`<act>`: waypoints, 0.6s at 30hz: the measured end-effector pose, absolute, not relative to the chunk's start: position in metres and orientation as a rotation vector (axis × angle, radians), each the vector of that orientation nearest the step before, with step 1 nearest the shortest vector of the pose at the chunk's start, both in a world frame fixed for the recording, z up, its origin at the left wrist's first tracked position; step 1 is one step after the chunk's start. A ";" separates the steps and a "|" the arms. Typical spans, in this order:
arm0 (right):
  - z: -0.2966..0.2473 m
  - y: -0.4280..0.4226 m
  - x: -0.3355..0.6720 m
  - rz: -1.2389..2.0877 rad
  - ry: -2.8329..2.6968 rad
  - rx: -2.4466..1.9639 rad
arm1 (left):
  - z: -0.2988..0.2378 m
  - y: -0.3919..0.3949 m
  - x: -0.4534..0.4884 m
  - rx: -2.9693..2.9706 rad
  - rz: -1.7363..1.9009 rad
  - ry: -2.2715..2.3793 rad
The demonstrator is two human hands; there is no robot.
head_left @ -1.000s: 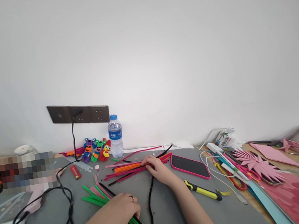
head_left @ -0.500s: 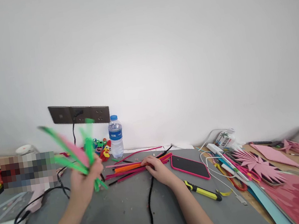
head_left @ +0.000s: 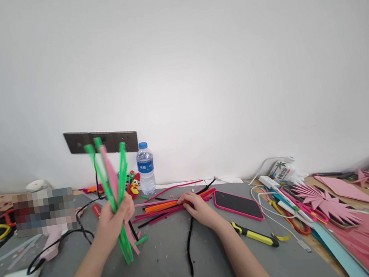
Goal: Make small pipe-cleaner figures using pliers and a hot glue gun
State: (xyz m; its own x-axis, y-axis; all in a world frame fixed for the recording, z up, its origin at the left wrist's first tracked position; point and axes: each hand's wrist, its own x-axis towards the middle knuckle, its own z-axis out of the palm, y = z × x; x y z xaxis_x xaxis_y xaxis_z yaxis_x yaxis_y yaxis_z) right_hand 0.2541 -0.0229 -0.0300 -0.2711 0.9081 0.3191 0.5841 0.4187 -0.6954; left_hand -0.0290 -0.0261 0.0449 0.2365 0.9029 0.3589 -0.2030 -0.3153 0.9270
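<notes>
My left hand (head_left: 118,215), raised over the left of the desk, is wrapped round a bundle of green and pink pipe cleaners (head_left: 121,164). The bundle stands nearly upright, its ends fanning out above and below my fist. My right hand (head_left: 194,206) lies over a pile of orange, pink and black pipe cleaners (head_left: 162,206), with its fingers curled onto the right part of the pile. A single black pipe cleaner (head_left: 190,248) runs toward me from under that hand.
Behind the pile stands a water bottle (head_left: 147,172). Right of my right hand are a phone (head_left: 239,205), a yellow utility knife (head_left: 256,234) and a white cable (head_left: 294,237). A pink hot glue gun (head_left: 50,248) with a black cord lies left. Pink folded paper (head_left: 325,200) covers the right side.
My left hand has turned the green and pink bundle from a leftward tilt to nearly upright, moving slightly right. My right hand stays on the pile.
</notes>
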 end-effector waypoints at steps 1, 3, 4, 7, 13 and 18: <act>-0.029 -0.023 0.254 0.591 -1.975 -1.262 | 0.040 -0.027 -0.027 1.500 1.267 0.727; -0.028 -0.024 0.253 0.594 -1.973 -1.266 | 0.040 -0.030 -0.025 1.532 1.294 0.688; -0.027 -0.024 0.253 0.594 -1.970 -1.269 | 0.044 -0.032 -0.025 1.498 1.359 0.652; -0.027 -0.025 0.252 0.592 -1.966 -1.274 | 0.063 -0.038 -0.029 1.294 1.543 0.517; -0.029 -0.024 0.253 0.587 -1.963 -1.283 | 0.067 -0.040 -0.032 1.365 1.394 0.503; -0.028 -0.025 0.253 0.596 -1.967 -1.286 | 0.045 -0.045 -0.017 1.614 0.958 0.790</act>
State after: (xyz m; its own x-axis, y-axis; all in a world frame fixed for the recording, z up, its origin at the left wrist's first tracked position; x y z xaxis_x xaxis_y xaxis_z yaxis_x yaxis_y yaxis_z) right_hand 0.2532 -0.0246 -0.0283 -0.2601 0.9162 0.3047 0.5927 0.4007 -0.6987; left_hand -0.0170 -0.0447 0.0448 0.4612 0.8660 0.1933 0.0253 -0.2306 0.9727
